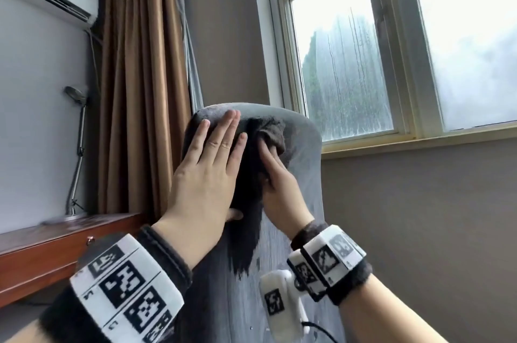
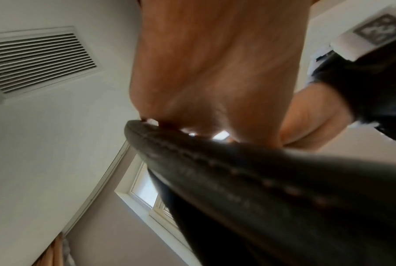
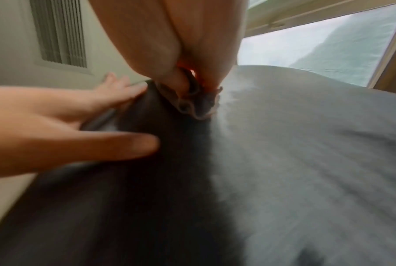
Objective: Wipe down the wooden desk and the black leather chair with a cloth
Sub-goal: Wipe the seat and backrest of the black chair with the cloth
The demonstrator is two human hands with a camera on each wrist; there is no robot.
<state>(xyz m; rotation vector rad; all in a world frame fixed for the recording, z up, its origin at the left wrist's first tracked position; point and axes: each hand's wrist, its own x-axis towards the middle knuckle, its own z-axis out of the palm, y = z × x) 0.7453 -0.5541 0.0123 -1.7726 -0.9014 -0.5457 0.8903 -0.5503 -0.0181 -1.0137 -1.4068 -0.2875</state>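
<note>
Both hands work high on the chair back (image 1: 305, 152): the left hand (image 1: 207, 172) lies flat, bracing it, while the right hand (image 1: 279, 183) bunches the soft, limp cloth (image 1: 272, 132), best kept wadded against the slick leather.

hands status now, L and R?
Left hand: open, fingers straight, pressed flat on the chair back.
Right hand: fingers bunched round the cloth, holding it against the chair back.

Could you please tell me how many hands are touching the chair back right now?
2: left hand flat on chair back, right hand pressing cloth beside it.
</note>
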